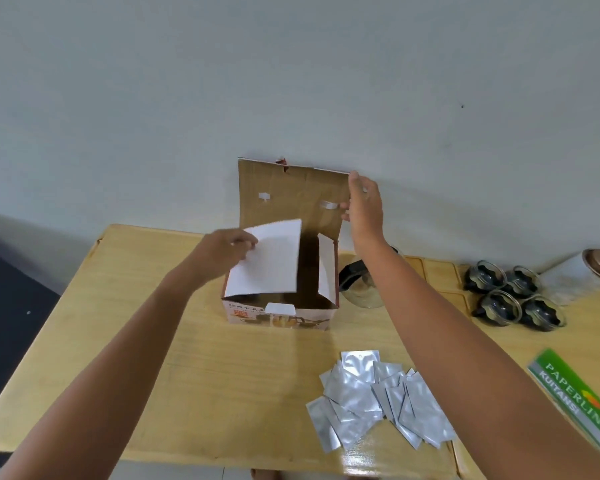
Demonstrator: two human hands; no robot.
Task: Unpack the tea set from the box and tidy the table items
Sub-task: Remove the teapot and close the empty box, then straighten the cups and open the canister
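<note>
Nearest us: pile of silver foil sachets (378, 403) loose on the wooden table (146, 306), front-right. Green receipt pad (575, 400) at far-right edge, partly out of frame.

Mid-table: tea set box (281, 306), open, printed front facing us. Our left hand (222, 251) pinches the white inner side flap (267, 261) between thumb and fingertips, flap tilted over the opening. Interior dark; can't tell whether anything is left inside.

R of box, touching or just beside it: glass teapot (361, 282) w/ black handle, mostly hidden behind our right forearm. Further R: four glass cups (513, 299) in dark holders, clustered, already out of the box. Behind them a lidded canister (596, 268) lying tilted.

Farthest: our right hand (364, 206) grips the right edge of the upright brown lid flap (291, 195), fingers curled round it; lid leans toward the wall.

Risks, our judgement:
- Right forearm passes directly over teapot; dropping the elbow could knock it, glass.
- Box looks light; pulling both flaps could tip or slide it into the teapot.
- Sachets near the front edge; a sweep of the arm may scatter them off.
</note>
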